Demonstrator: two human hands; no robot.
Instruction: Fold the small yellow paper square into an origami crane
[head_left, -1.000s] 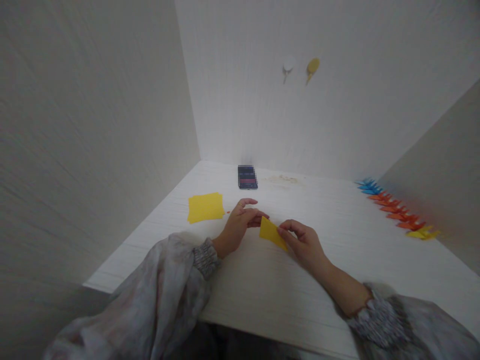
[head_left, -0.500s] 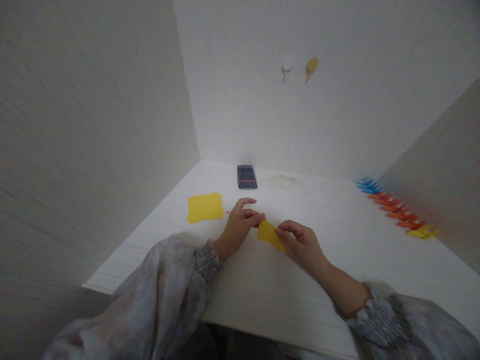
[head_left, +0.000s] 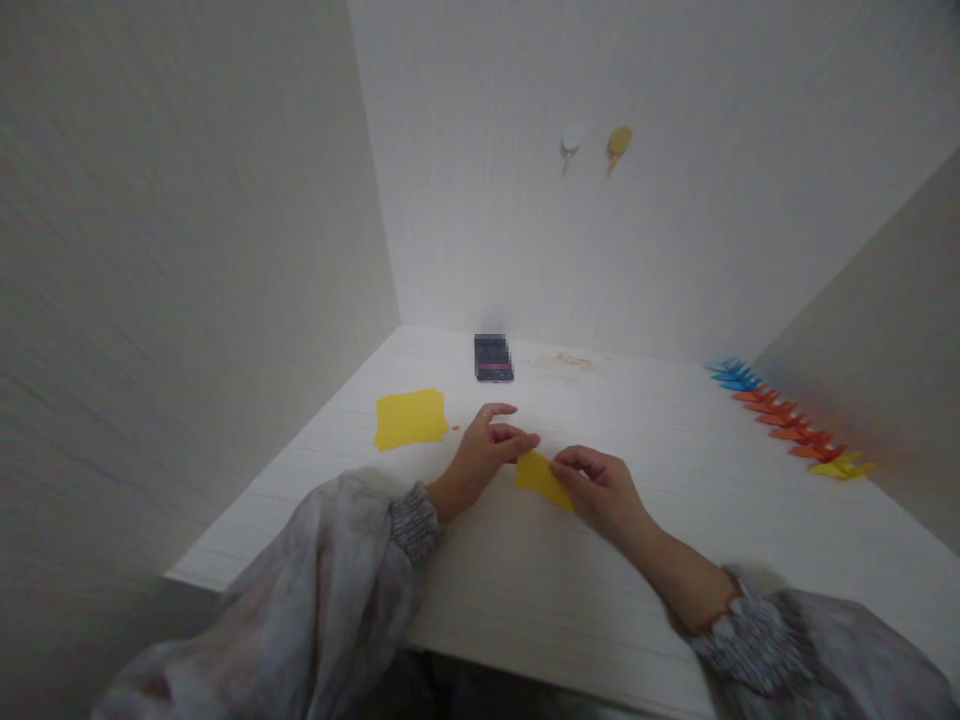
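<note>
A small yellow piece of paper (head_left: 541, 480) is held between my two hands above the white table. My left hand (head_left: 487, 447) pinches its upper left corner between thumb and fingers, with the index finger raised and stretched out. On the other side my right hand (head_left: 600, 485) grips the paper's right edge between thumb and fingertips. The paper looks folded, but how many layers it has I cannot tell. To the left of my left hand lies a stack of yellow paper sheets (head_left: 410, 418).
A phone (head_left: 493, 358) lies near the back wall. Along the right wall runs a row of folded paper figures, blue (head_left: 735, 375), orange (head_left: 787, 420) and yellow (head_left: 841, 466). Two hooks, one white (head_left: 570, 146) and one yellow (head_left: 619, 141), are on the back wall. An orange scrap (head_left: 455, 428) lies by the stack.
My left thumb and fingertips have slid slightly to the right along the paper's upper edge. My right hand keeps its grip. The whole view has shifted a little.
</note>
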